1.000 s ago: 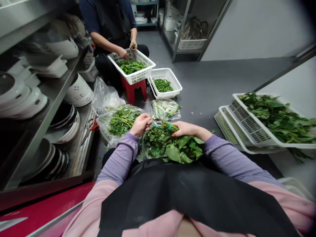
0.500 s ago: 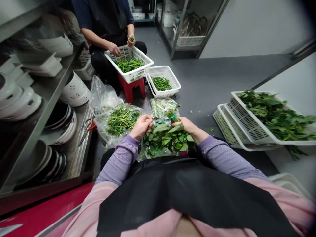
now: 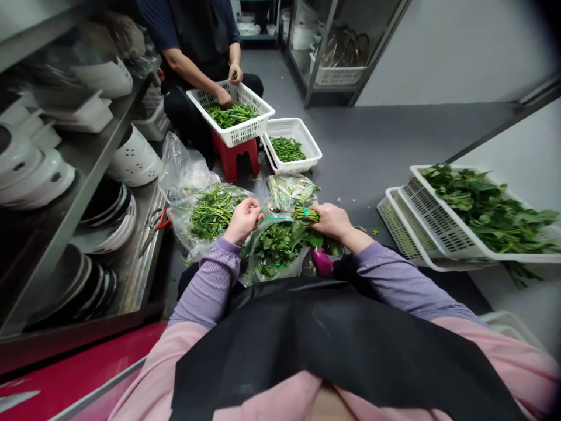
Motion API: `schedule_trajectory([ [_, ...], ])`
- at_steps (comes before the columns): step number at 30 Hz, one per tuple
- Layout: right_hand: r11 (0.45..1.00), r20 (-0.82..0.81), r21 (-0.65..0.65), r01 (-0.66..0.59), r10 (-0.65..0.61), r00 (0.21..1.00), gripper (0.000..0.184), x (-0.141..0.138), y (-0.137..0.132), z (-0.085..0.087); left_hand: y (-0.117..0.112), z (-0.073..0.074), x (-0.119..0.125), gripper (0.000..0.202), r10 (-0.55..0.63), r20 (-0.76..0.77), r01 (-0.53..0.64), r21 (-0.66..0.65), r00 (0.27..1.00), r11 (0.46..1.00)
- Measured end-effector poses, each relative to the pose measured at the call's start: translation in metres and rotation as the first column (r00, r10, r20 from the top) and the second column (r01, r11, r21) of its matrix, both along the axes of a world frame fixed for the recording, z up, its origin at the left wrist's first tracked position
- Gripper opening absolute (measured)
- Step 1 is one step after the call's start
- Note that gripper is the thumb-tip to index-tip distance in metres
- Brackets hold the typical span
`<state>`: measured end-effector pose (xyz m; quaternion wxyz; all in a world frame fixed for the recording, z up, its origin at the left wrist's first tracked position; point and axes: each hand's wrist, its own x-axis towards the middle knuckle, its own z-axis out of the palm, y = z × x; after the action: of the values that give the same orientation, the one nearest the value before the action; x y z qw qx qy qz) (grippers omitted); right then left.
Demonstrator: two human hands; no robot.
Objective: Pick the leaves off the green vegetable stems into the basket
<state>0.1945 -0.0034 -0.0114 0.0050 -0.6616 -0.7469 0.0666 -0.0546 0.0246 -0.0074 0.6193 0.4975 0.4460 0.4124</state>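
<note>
My right hand (image 3: 332,222) is wrapped round a bunch of leafy greens (image 3: 307,214). The cut stems point left, and the leaves hang below and behind the hand. A thin green tie (image 3: 279,218) circles the stems and stretches left to my left hand (image 3: 245,221), whose fingers are pinched on its end. Under both hands lies an open plastic bag of loose green leaves (image 3: 277,248). Just beyond is a clear bag of pale stems (image 3: 289,192). Beside my left hand sits a bag of green stems (image 3: 214,211).
A co-worker's hand (image 3: 224,98) reaches into a white basket of green peppers (image 3: 236,135) on a red stool (image 3: 236,159). Another white basket (image 3: 313,156) holds green pods. Stacked baskets of greens (image 3: 442,219) stand right. Red-handled scissors (image 3: 153,229) lie on the left shelf (image 3: 138,275).
The bunch has turned so its stems point left and its leaves swing right, uncovering the bag below. My left hand has shifted slightly left. The co-worker's hand has reached deeper into the basket.
</note>
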Motion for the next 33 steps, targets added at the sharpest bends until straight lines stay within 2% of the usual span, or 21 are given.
schedule_trajectory([
  [3,0.998,-0.01,-0.056,0.014,-0.015,1.0,0.039,0.009,0.001,0.003,-0.001,0.002,0.0,0.01,-0.05,-0.034,0.051,0.027,0.998,0.998],
  [6,0.981,-0.103,-0.178,0.082,-0.101,0.989,0.037,0.014,0.003,0.004,-0.01,-0.005,0.01,0.007,-0.048,-0.23,0.09,0.174,0.972,0.981],
  [8,0.968,-0.165,-0.229,0.103,-0.143,0.976,0.034,0.01,0.003,0.004,-0.018,-0.011,0.02,0.009,0.01,-0.387,0.115,0.297,0.922,0.948],
  [10,0.962,-0.205,-0.255,0.101,-0.155,0.966,0.03,0.002,0.001,0.004,-0.024,-0.018,0.028,0.019,0.091,-0.504,0.135,0.394,0.859,0.909],
  [12,0.958,-0.225,-0.27,0.094,-0.158,0.962,0.029,-0.009,-0.002,0.005,-0.028,-0.023,0.035,0.025,0.172,-0.579,0.148,0.464,0.797,0.874],
  [14,0.958,-0.236,-0.274,0.081,-0.148,0.96,0.03,-0.02,-0.005,0.006,-0.03,-0.027,0.038,0.021,0.243,-0.629,0.16,0.514,0.738,0.843],
  [17,0.957,-0.246,-0.284,0.061,-0.134,0.96,0.029,-0.031,-0.008,0.008,-0.031,-0.031,0.041,0.019,0.272,-0.683,0.212,0.536,0.678,0.817],
  [20,0.955,-0.145,-0.286,0.08,-0.126,0.981,0.03,-0.037,-0.01,0.01,-0.029,-0.033,0.04,0.023,0.287,-0.713,0.236,0.538,0.64,0.809],
  [22,0.955,-0.019,-0.284,0.082,-0.091,0.996,0.031,-0.041,-0.014,0.01,-0.022,-0.034,0.036,0.022,0.326,-0.722,0.176,0.524,0.61,0.833],
  [24,0.956,0.066,-0.29,0.048,-0.03,0.997,0.032,-0.045,-0.02,0.01,-0.01,-0.036,0.029,0.021,0.359,-0.726,0.045,0.472,0.586,0.881],
  [25,0.959,0.078,-0.282,0.016,0.006,0.997,0.033,-0.046,-0.023,0.01,-0.003,-0.037,0.025,0.02,0.359,-0.718,-0.028,0.428,0.596,0.903],
  [26,0.967,0.073,-0.255,-0.016,0.036,0.997,0.035,-0.045,-0.026,0.01,0.003,-0.039,0.021,0.019,0.338,-0.692,-0.102,0.359,0.637,0.928],
  [28,0.985,0.033,-0.168,-0.044,0.05,0.998,0.037,-0.041,-0.028,0.009,0.014,-0.043,0.014,0.018,0.26,-0.582,-0.198,0.168,0.771,0.966],
  [30,0.993,-0.008,-0.114,0.014,-0.015,1.0,0.038,-0.032,-0.027,0.008,0.02,-0.046,0.01,0.016,0.193,-0.45,-0.219,-0.006,0.872,0.976],
  [31,0.992,-0.015,-0.106,0.071,-0.073,0.997,0.037,-0.025,-0.025,0.006,0.022,-0.046,0.008,0.015,0.176,-0.407,-0.219,-0.059,0.896,0.974],
  [33,0.978,0.007,-0.097,0.184,-0.185,0.983,0.036,-0.01,-0.019,0.002,0.026,-0.046,0.002,0.014,0.194,-0.379,-0.242,-0.083,0.905,0.967],
])
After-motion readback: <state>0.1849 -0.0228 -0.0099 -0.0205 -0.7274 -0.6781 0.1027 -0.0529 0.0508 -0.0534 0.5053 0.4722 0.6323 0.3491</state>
